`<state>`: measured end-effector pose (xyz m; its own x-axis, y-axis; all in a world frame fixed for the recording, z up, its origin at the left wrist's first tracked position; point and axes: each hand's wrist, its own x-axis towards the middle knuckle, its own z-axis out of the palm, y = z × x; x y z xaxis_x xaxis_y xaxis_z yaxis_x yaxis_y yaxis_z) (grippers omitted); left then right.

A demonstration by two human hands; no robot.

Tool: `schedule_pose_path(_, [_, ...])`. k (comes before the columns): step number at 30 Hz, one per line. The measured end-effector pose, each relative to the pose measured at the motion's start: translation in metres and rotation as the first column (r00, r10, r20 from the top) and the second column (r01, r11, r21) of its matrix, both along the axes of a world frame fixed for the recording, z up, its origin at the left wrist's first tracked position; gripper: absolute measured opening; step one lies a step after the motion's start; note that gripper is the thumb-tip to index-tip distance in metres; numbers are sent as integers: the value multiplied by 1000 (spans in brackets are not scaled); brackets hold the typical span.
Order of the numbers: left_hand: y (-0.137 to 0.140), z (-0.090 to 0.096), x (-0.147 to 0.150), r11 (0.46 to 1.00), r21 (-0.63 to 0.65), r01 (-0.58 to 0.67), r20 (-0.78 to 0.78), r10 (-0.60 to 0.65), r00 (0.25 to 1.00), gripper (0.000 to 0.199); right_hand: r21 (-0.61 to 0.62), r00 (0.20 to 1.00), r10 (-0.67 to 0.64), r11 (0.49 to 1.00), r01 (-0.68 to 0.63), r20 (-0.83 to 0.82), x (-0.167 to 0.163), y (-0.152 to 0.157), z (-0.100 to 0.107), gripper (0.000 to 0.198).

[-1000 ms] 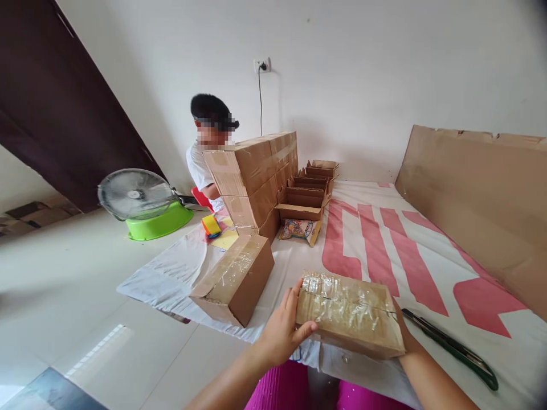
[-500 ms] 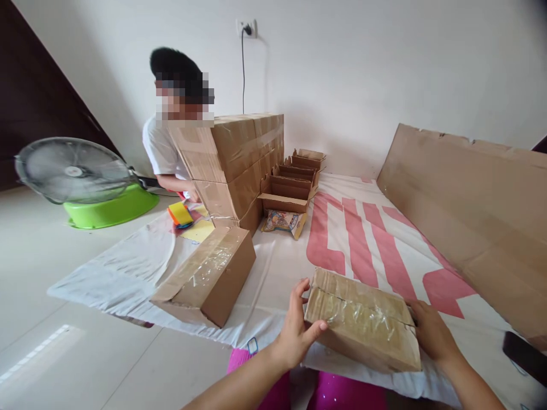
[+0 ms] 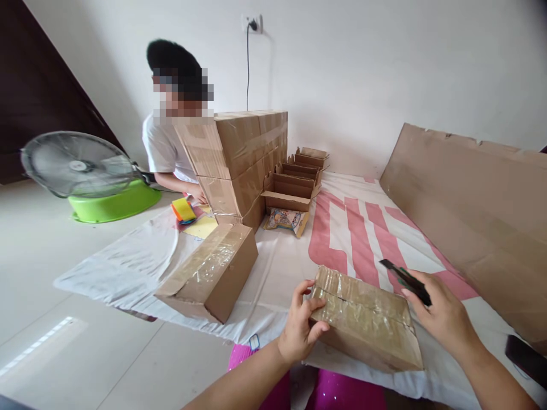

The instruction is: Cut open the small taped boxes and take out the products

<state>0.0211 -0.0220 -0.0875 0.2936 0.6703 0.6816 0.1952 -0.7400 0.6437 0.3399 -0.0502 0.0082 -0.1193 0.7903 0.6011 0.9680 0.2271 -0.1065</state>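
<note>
A taped cardboard box [image 3: 363,324] lies on the cloth-covered table in front of me. My left hand [image 3: 301,324] grips its left end, fingers over the top edge and thumb against the near side. Above the right end of the box, my right hand [image 3: 436,307] holds a box cutter [image 3: 405,279], whose dark tip points up and to the left. That hand is raised clear of the box's top. Wrinkled clear tape runs along the top seam.
Another taped box [image 3: 209,267] lies to the left. Behind it rise stacked cartons [image 3: 239,148], open boxes [image 3: 290,185] and a snack packet [image 3: 286,221]. A cardboard sheet [image 3: 465,210] leans at right, near a dark phone-like object [image 3: 525,356]. A person [image 3: 164,142] sits at far left beside a fan [image 3: 79,165].
My right hand has lifted off the box's right end and now shows the box cutter in it. My left hand's fingers have shifted further onto the top of the box.
</note>
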Motion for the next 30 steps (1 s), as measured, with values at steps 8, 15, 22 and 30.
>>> schedule_pose_path(8, [-1, 2, -1, 999, 22, -32, 2, 32, 999, 44, -158, 812, 401, 916, -370, 425, -105, 2, 57, 45])
schedule_pose_path(15, [-1, 4, -2, 998, 41, -39, -37, 40, 998, 45, -153, 708, 387, 915, -373, 591, -116, 8, 66, 44])
schedule_pose_path(22, [-1, 3, -3, 996, 70, -51, -66, 56, 996, 43, -209, 635, 414, 904, -374, 652, -93, -5, 68, 37])
schedule_pose_path(30, [0, 3, -4, 993, 91, -73, -95, 82, 992, 42, -213, 632, 382, 920, -329, 675, -69, -24, 79, 40])
